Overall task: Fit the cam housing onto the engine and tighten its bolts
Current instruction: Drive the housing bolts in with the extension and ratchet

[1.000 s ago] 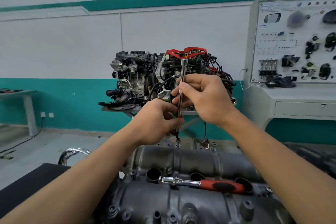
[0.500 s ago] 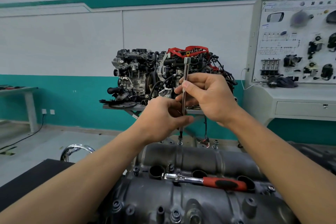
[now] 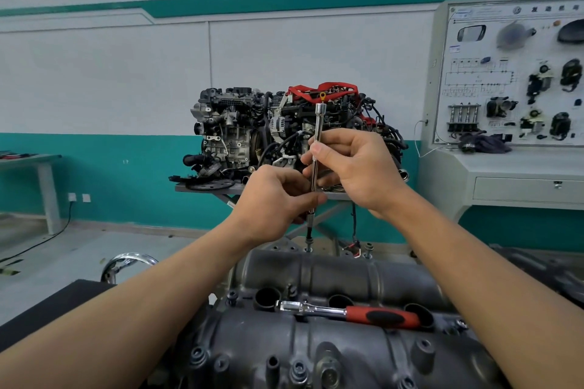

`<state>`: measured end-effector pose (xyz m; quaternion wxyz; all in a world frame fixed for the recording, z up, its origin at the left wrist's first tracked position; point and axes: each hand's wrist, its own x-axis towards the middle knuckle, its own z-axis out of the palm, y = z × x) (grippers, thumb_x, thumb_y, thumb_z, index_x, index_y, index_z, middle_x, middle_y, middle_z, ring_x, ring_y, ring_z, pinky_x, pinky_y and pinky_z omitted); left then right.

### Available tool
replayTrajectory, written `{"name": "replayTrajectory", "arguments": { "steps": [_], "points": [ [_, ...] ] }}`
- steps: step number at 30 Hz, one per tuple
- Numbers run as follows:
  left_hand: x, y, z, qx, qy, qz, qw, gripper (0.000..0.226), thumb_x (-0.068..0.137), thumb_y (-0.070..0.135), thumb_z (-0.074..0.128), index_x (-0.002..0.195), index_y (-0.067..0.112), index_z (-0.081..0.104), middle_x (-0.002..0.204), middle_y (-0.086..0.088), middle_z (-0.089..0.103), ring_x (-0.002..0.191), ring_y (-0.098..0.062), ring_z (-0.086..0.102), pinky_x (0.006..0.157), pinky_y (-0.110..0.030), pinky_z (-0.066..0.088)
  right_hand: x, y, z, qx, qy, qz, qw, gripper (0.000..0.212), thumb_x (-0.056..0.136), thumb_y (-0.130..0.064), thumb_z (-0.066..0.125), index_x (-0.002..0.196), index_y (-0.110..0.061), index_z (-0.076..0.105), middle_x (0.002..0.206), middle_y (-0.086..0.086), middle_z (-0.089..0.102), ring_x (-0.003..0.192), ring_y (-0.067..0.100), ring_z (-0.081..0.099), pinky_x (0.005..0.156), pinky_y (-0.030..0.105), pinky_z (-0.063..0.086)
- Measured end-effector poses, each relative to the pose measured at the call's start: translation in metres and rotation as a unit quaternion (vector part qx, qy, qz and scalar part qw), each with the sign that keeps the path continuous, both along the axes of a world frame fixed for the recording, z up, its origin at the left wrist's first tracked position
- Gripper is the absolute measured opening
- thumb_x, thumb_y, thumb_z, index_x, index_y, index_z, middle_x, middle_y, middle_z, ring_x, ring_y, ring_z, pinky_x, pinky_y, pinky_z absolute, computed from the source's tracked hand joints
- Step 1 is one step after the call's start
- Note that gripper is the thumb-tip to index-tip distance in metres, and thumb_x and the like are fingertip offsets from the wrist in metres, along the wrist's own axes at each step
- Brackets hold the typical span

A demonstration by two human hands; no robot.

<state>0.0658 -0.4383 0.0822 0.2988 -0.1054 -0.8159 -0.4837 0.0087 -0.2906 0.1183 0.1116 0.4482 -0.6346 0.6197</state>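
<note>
The dark grey cam housing [image 3: 331,275] lies across the engine in front of me. A long chrome extension bar [image 3: 318,126] stands upright over a bolt [image 3: 308,243] at the housing's far edge. My right hand [image 3: 357,167] pinches the bar's upper half between thumb and fingers. My left hand [image 3: 278,199] pinches the bar lower down. Another bolt [image 3: 368,248] stands proud to the right on the same edge. A ratchet with a red and black handle [image 3: 354,314] rests on top of the housing.
A display engine with red parts [image 3: 284,133] sits on a stand behind the work. A training panel with car parts [image 3: 518,79] and its cabinet are at the right. A small table [image 3: 31,161] stands at the left wall, and a chrome ring [image 3: 129,260] shows left of the engine.
Both hands stay on the extension bar over the same bolt, their fingers shifting slightly round it. The view has tilted a little.
</note>
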Motion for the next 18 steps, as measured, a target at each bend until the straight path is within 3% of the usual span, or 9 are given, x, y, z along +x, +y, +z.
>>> {"name": "replayTrajectory", "arguments": {
  "steps": [3, 7, 11, 13, 15, 18],
  "points": [
    [-0.0002, -0.0008, -0.0007, -0.004, -0.028, -0.022, 0.999, 0.016, 0.088, 0.010, 0.075, 0.095, -0.004, 0.073, 0.087, -0.025, 0.075, 0.082, -0.042, 0.073, 0.076, -0.053, 0.061, -0.0009, 0.0012, 0.0008, 0.020, -0.012, 0.007, 1.000, 0.018, 0.101, -0.015, 0.055, 0.093, -0.013, 0.070, 0.086, 0.003, 0.076, 0.074, 0.018, 0.073, 0.057, 0.029, 0.058],
    [0.0004, -0.0028, -0.0017, -0.011, -0.065, -0.043, 0.997, 0.013, 0.097, 0.009, 0.064, 0.100, 0.002, 0.074, 0.087, -0.011, 0.078, 0.085, -0.021, 0.077, 0.085, -0.045, 0.061, -0.0013, 0.0005, 0.0007, 0.050, -0.003, 0.018, 0.999, 0.023, 0.103, -0.010, 0.049, 0.100, -0.019, 0.070, 0.092, 0.001, 0.077, 0.079, 0.016, 0.072, 0.061, 0.030, 0.058],
    [0.0023, 0.0008, 0.0016, -0.024, -0.007, -0.007, 1.000, 0.013, 0.089, 0.022, 0.076, 0.088, 0.009, 0.076, 0.078, -0.007, 0.078, 0.080, -0.029, 0.075, 0.076, -0.046, 0.062, -0.0029, -0.0029, -0.0009, 0.010, 0.017, -0.031, 0.999, 0.008, 0.088, -0.014, 0.074, 0.096, -0.016, 0.074, 0.084, 0.003, 0.076, 0.073, 0.012, 0.071, 0.063, 0.028, 0.059],
    [0.0031, 0.0009, 0.0033, -0.011, 0.029, 0.020, 0.999, 0.016, 0.081, 0.024, 0.083, 0.079, 0.010, 0.075, 0.071, -0.008, 0.075, 0.071, -0.030, 0.074, 0.068, -0.044, 0.063, -0.0043, -0.0026, -0.0016, -0.004, 0.019, -0.048, 0.999, 0.021, 0.082, -0.016, 0.081, 0.099, -0.009, 0.073, 0.085, 0.009, 0.073, 0.072, 0.015, 0.067, 0.068, 0.034, 0.060],
    [0.0035, 0.0007, 0.0039, -0.010, 0.038, 0.030, 0.999, 0.014, 0.083, 0.020, 0.081, 0.079, 0.008, 0.075, 0.070, -0.010, 0.075, 0.067, -0.030, 0.073, 0.066, -0.044, 0.062, -0.0036, -0.0010, -0.0009, 0.000, 0.012, -0.054, 0.998, 0.025, 0.082, -0.019, 0.080, 0.105, -0.010, 0.072, 0.085, 0.012, 0.069, 0.074, 0.017, 0.063, 0.071, 0.038, 0.058],
    [0.0033, 0.0000, 0.0033, -0.052, 0.007, 0.002, 0.999, 0.013, 0.096, 0.012, 0.065, 0.092, 0.006, 0.075, 0.079, -0.007, 0.077, 0.076, -0.023, 0.074, 0.073, -0.036, 0.062, -0.0021, 0.0006, 0.0007, 0.038, -0.009, -0.039, 0.998, 0.013, 0.096, -0.021, 0.064, 0.106, -0.022, 0.072, 0.093, 0.000, 0.072, 0.084, 0.008, 0.066, 0.064, 0.025, 0.057]
  ]
}}
